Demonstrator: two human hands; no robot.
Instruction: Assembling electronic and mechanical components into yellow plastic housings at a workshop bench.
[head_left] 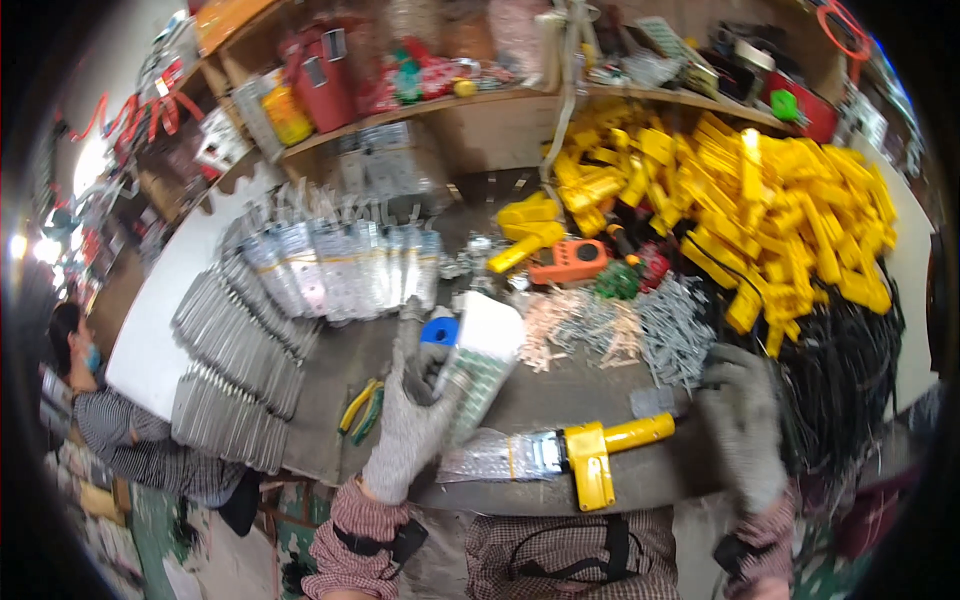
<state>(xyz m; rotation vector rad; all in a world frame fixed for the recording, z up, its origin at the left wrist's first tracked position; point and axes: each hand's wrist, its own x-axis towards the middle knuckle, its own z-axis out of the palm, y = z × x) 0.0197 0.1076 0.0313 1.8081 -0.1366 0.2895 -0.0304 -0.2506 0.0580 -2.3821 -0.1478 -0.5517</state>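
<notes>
My left hand (pixel 412 425), in a grey knit glove, grips a roll of labels (pixel 485 375) with a white outer face, a green-printed strip and a blue core. Below it on the dark bench lies a yellow T-shaped plastic tool body (pixel 590 465), joined to a flat piece in clear plastic wrap (pixel 500 457). My right hand (pixel 742 420), gloved as well, hovers right of this yellow body, close to the grey screws (pixel 675 330) and black cords (pixel 835 390). Motion smears its fingers, so whether they hold anything cannot be made out.
A heap of yellow plastic housings (pixel 740 200) fills the back right. Pliers (pixel 360 408) lie left of my left hand, near rows of grey metal parts (pixel 240 350) and bagged pieces (pixel 340 265). An orange tool (pixel 568 262) sits mid-bench. Another person's striped sleeve (pixel 165 450) shows at left.
</notes>
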